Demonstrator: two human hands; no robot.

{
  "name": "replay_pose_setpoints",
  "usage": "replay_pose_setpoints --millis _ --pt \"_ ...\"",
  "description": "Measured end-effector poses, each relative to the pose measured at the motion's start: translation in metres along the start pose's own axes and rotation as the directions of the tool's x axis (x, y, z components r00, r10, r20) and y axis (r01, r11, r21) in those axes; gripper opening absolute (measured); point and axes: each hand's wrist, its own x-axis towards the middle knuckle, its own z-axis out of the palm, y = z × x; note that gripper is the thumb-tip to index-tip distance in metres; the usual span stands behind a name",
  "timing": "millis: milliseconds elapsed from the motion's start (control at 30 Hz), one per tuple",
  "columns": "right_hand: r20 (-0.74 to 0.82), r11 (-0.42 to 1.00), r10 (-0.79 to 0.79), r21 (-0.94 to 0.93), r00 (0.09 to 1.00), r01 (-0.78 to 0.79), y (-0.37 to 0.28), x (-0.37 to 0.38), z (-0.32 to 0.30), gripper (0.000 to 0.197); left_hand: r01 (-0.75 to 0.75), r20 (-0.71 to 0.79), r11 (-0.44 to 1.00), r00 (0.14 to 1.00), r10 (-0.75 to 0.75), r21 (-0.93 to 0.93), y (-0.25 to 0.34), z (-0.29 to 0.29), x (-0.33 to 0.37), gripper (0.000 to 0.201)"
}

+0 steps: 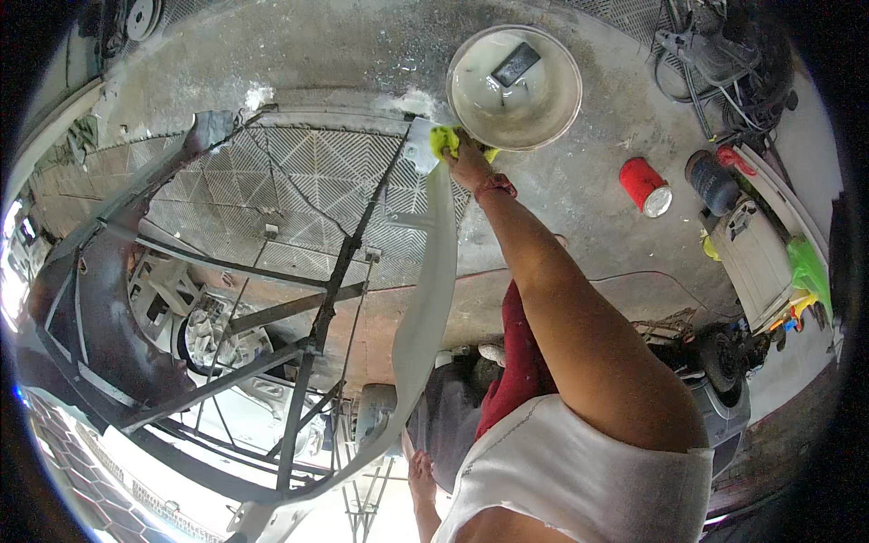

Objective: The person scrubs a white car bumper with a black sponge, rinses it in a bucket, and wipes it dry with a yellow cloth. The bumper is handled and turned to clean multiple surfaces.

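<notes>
My right hand [469, 163], with a red band at its wrist, is closed on a crumpled yellow-green cloth [444, 141]. It presses the cloth to the far end of a long, curved, light-grey car body panel [425, 312]. This panel lies along the right side of a dark metal stand [312, 335]. Lower down, my left hand [422, 475] is close to the panel's near part, its fingers loosely apart and nothing seen in them. Just beyond my right hand stands a round pale basin [566, 118] of cloudy water, with a dark rectangular block [515, 65] in it.
A dark fender [109, 308] hangs on the stand's left side. On the concrete floor at right are a red can [644, 186], a dark blue container [711, 182] and a pale panel [751, 262] with a green bag. A thin hose [634, 274] crosses the floor.
</notes>
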Motion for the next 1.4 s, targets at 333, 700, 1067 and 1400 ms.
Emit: replay_pose_setpoints --millis 333,700,1067,1400 --pt "0.506 0.986 0.143 -0.144 0.851 -0.08 -0.048 0.048 -0.087 0.057 -0.043 0.02 0.999 0.999 0.043 0.003 0.019 0.007 0.02 0.052" --pt "0.733 0.972 -0.012 -0.151 0.68 0.18 -0.135 0.014 -0.124 0.064 -0.188 -0.007 0.981 0.982 0.189 0.054 0.005 0.009 0.051 0.051" --pt "0.623 0.992 -0.017 0.106 0.782 -0.063 -0.279 -0.089 -0.28 0.074 -0.456 0.028 0.89 0.889 0.456 -0.021 -0.034 0.028 0.096 0.048" --pt "0.032 0.398 -0.258 0.914 0.966 0.076 -0.428 -0.192 -0.348 0.051 -0.663 -0.082 0.748 0.746 0.661 -0.004 -0.113 0.051 0.158 0.051"
